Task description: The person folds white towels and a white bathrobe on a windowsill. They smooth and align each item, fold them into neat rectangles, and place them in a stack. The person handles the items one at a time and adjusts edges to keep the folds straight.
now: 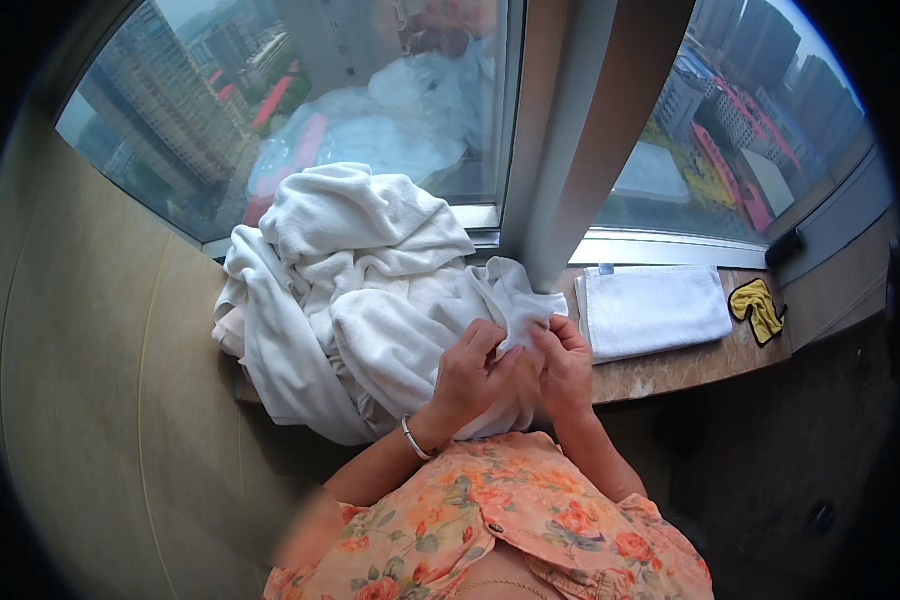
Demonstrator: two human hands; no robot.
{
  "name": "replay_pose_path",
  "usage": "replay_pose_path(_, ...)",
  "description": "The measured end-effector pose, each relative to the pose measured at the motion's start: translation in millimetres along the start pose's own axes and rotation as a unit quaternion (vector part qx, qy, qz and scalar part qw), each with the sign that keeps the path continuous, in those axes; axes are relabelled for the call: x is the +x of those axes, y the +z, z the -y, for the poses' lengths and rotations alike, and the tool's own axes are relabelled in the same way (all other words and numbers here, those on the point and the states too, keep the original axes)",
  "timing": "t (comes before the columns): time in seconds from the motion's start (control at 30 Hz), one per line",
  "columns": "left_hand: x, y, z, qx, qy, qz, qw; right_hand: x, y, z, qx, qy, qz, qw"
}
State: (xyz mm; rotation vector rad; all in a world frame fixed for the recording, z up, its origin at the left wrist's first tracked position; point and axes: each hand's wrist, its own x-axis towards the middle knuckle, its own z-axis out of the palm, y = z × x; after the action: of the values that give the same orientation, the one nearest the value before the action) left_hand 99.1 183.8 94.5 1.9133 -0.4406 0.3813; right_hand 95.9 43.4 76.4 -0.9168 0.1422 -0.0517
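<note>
Both my hands pinch the edge of a white terry towel [529,307] at the right side of a heap. My left hand [474,369], with a silver bangle at the wrist, grips it with bent fingers. Close beside it, my right hand [566,360] holds the same towel between thumb and fingers. The heap of crumpled white towels [367,225] spreads to the left and hangs over the ledge's front edge. A folded white towel [656,311] lies flat to the right of my hands.
The brown stone window ledge [675,371] carries the towels. A yellow cloth with dark edging [756,311] lies at its right end. Window panes and a thick metal frame post [585,142] stand behind. A beige panelled wall [82,337] rises on the left.
</note>
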Motion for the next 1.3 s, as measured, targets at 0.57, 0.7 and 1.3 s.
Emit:
replay_pose_path(0.57, -14, -15, 5, -0.013, -0.006, -0.051, 0.999, -20, 15, -20, -0.193, -0.106, 0.110, 0.969)
replay_pose_path(0.7, -13, -16, -4, 0.007, -0.037, -0.044, 0.998, -18, 15, -11, -0.298, -0.156, 0.132, 0.932)
replay_pose_path(1.3, 8, -34, 4, -0.152, -0.079, -0.038, 0.984, 70, 24, 46, -0.466, -0.140, 0.387, 0.783)
